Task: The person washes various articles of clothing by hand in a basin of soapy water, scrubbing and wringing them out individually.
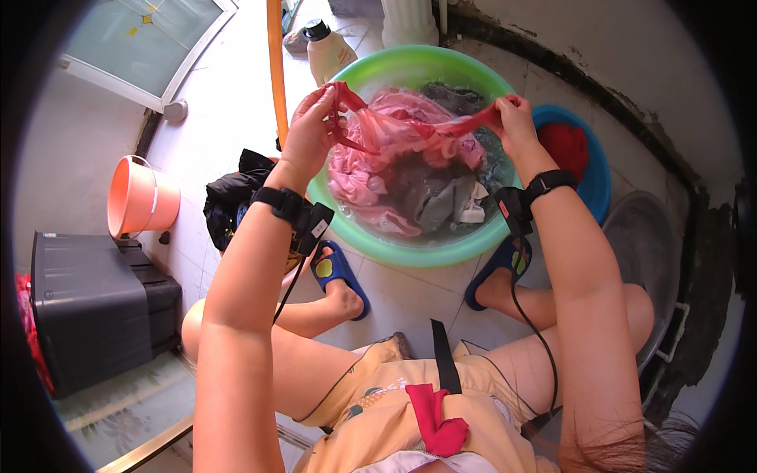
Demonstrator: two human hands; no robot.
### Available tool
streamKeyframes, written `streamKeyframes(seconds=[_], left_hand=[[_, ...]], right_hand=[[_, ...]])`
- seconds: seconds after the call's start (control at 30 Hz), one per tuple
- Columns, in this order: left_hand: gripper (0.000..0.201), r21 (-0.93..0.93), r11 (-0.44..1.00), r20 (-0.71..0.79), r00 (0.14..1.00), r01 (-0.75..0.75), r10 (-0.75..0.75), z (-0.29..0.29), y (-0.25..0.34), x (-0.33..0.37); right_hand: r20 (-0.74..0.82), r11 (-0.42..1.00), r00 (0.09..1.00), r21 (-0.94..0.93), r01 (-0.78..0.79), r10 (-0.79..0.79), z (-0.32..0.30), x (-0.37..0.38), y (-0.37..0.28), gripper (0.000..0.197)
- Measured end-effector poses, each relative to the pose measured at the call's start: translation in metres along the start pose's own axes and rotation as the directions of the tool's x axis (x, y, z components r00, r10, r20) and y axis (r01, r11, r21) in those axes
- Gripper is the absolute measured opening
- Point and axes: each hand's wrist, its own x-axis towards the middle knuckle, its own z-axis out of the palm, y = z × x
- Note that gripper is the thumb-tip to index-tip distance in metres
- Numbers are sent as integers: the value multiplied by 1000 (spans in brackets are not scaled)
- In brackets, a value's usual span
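Observation:
A thin red-and-pink garment (426, 132) is stretched between my two hands above a large green basin (410, 254). My left hand (310, 130) is closed on its left end, where a red edge hangs in a loop. My right hand (516, 122) grips the red edge at the other end. The garment's middle sags over the wash. Pink clothes (359, 177) and grey cloth (438, 205) lie soaking in the basin's water, with a small white piece (474, 205) at the right that I cannot identify.
Right of the green basin stands a blue basin (599, 169) holding red cloth (564, 150), near a grey basin (646, 244). A bottle (330, 57) stands behind. At left are dark clothes (229, 193), an orange bucket (142, 201) and a dark grey box (91, 307). Red cloth (434, 426) lies on my lap.

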Motion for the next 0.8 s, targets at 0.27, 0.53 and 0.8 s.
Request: streamKeyframes(seconds=[0.27,0.53,0.8], left_hand=[[36,-72,932,180,915,-355,362,13,73,-43],[42,207,952,102,973,-225,207,3,79,-57],[38,126,968,-210,948,-218,241,-19,84,-58]], right_hand=[[85,871,964,-453,-188,252,-26,-19,9,50],[304,735,872,-672,-90,384,-32,-38,-13,45],[424,835,859,-550,-7,287,-44,-43,-53,35]])
